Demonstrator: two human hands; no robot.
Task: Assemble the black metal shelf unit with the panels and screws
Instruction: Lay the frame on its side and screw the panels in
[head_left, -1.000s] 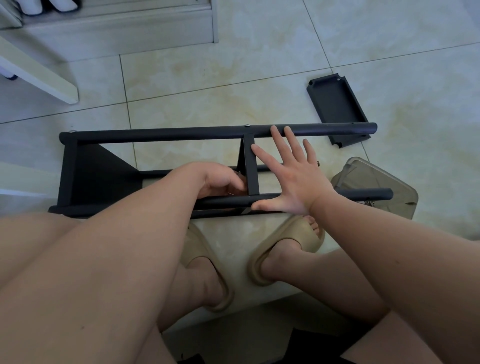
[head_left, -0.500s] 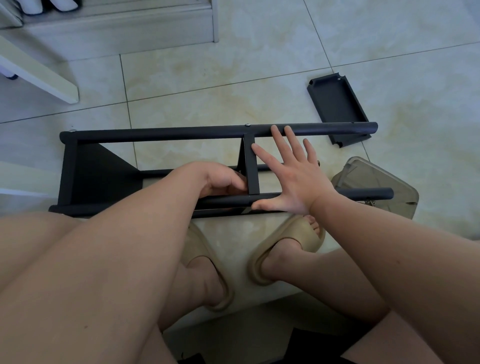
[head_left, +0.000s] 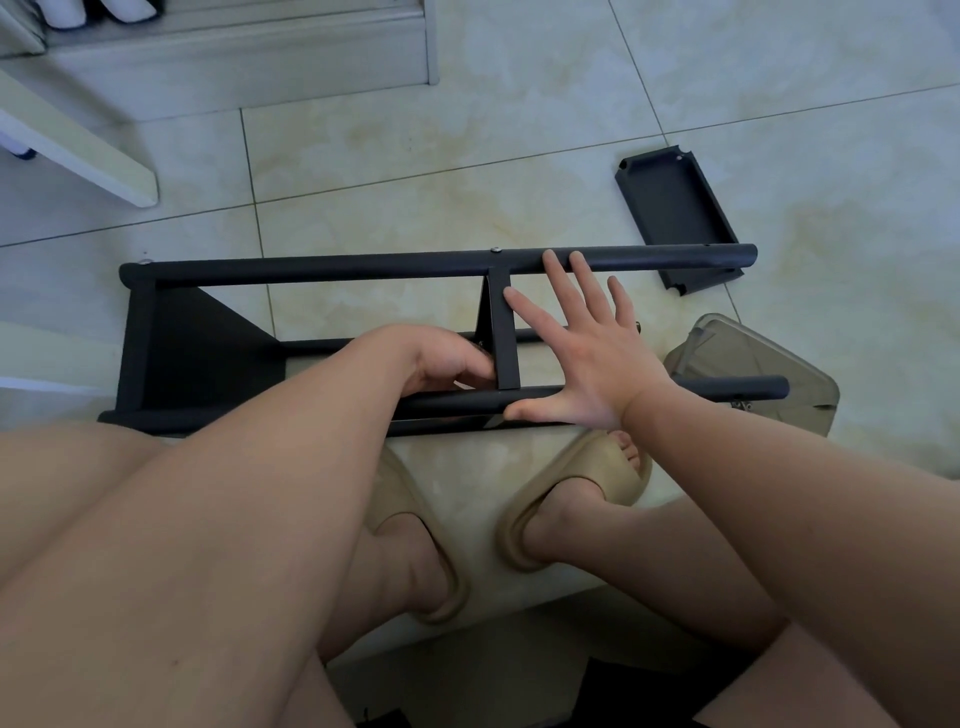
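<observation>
Mostly unseen, fingers of the left hand (head_left: 441, 361) curl beside the middle panel (head_left: 503, 332).

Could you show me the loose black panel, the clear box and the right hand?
panel (head_left: 672, 208): head view, middle of its flat face.
box (head_left: 748, 353): head view, its top surface.
right hand (head_left: 597, 358): head view, back of the hand.

Quick count: one black shelf frame (head_left: 311, 267) and two hands on it, left hand (head_left: 441, 358) and right hand (head_left: 597, 358). Three panels: one end panel (head_left: 197, 343) way out past the left hand, one middle panel (head_left: 504, 338) right between both hands, one loose panel (head_left: 675, 213) beyond the right hand's fingertips. Two screw heads (head_left: 495, 250) that I can make out. Two tan slippers (head_left: 587, 467) under the wrists, and one clear plastic box (head_left: 753, 353) beside the right wrist.
</observation>
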